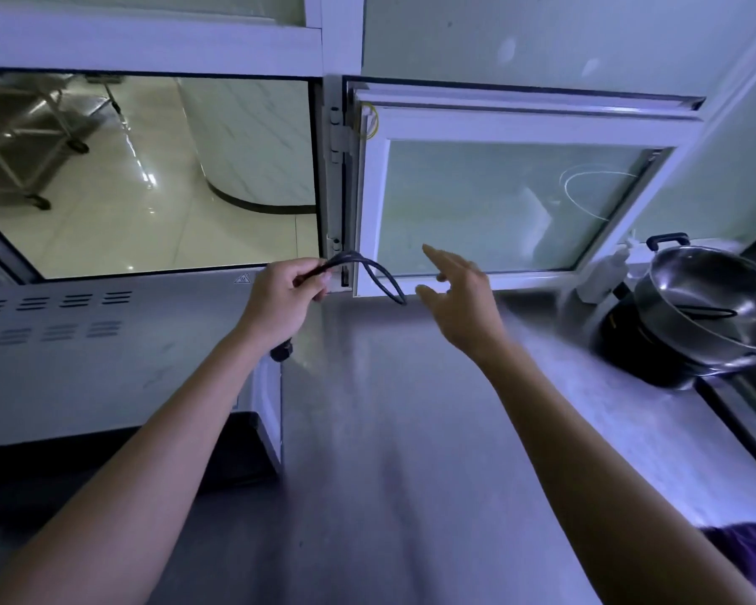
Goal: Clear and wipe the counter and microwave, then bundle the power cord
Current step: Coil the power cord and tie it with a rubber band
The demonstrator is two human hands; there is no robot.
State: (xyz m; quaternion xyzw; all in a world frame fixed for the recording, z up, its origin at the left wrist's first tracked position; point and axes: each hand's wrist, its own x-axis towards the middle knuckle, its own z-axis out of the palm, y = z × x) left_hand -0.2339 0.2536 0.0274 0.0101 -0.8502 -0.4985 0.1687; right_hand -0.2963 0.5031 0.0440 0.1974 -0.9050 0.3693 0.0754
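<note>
Left hand: curled round looped black power cord.
Right hand: fingers spread, holding nothing, just right of the loop.
Table: brushed steel.
Microwave: grey vented metal, small unreadable warning triangle.

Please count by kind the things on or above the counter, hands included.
Bare hands: 2, left hand and right hand
Black looped power cord: 1
White microwave: 1
Steel pans: 2
White pump bottle: 1
Purple cloth: 1
Total: 8

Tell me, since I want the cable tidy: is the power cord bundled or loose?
Partly bundled: the left hand grips the power cord folded into loops, with one loop hanging free.
</note>
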